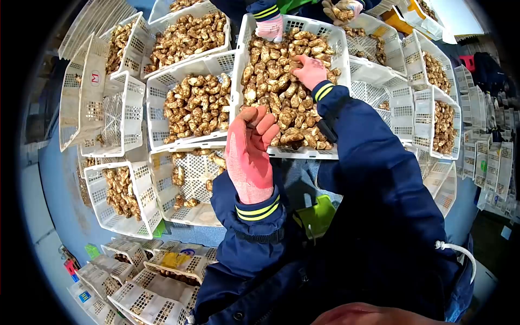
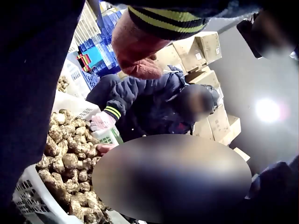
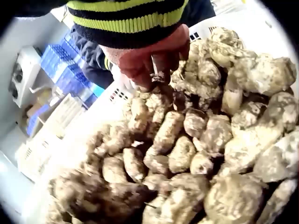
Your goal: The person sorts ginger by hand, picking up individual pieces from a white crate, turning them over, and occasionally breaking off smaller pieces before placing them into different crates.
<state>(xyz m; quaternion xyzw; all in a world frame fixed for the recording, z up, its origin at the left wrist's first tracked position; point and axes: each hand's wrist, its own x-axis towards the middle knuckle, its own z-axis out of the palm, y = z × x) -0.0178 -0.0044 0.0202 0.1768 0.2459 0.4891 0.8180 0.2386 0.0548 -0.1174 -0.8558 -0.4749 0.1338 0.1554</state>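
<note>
Brown-and-white, soil-flecked mushrooms [image 1: 290, 100] fill the large white crate [image 1: 236, 81] in front of me. My right hand [image 1: 311, 72], in a pink glove, reaches into the middle of the pile. In the right wrist view its fingers [image 3: 175, 53] bend down and pinch a mushroom [image 3: 159, 80], largely hidden by the fingers. Over the crate's near left corner, my left hand [image 1: 252, 154] is raised palm up, fingers loosely bent and nothing in them. The left wrist view shows this gloved hand [image 2: 138, 49] above and apart from the pile.
Crates of mushrooms [image 1: 197, 105] stand left of the large one, and further crates [image 1: 384, 89] line its right. A near-left crate [image 1: 189, 211] holds several mushrooms. Across the pile, another person's gloved hand [image 1: 270, 28] rests at the far rim, while their other hand [image 1: 342, 12] holds mushrooms.
</note>
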